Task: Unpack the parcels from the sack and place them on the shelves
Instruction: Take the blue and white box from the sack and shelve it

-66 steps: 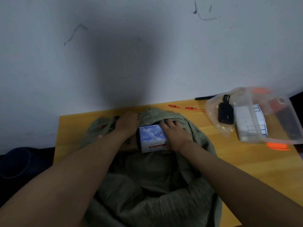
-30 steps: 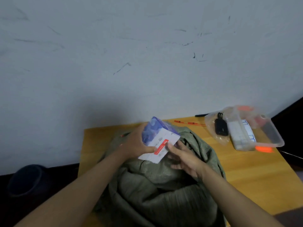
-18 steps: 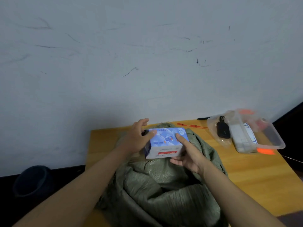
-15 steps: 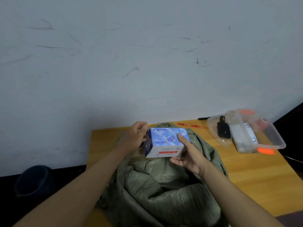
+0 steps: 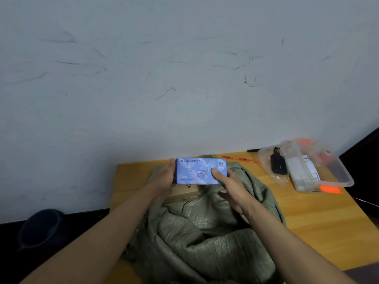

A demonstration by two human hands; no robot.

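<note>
A blue printed box point(image 5: 196, 171) is held level above the mouth of a grey-green woven sack point(image 5: 205, 232) that lies on a wooden table point(image 5: 307, 218). My left hand point(image 5: 164, 179) grips the box's left end. My right hand point(image 5: 231, 187) holds its right end, thumb on the printed top face. Under the blue box a brown cardboard parcel point(image 5: 184, 191) sticks out of the sack's mouth. No shelves are in view.
A clear plastic tub point(image 5: 336, 171) and a plastic bag with a black device point(image 5: 277, 166) sit at the table's far right. Red ties point(image 5: 240, 159) and a black pen point(image 5: 253, 150) lie by the white wall. A dark bucket point(image 5: 41, 228) stands on the floor, left.
The blue box came up out of the sack, was turned in both hands, and now lies level with its printed face up. The brown parcel beneath has come into sight.
</note>
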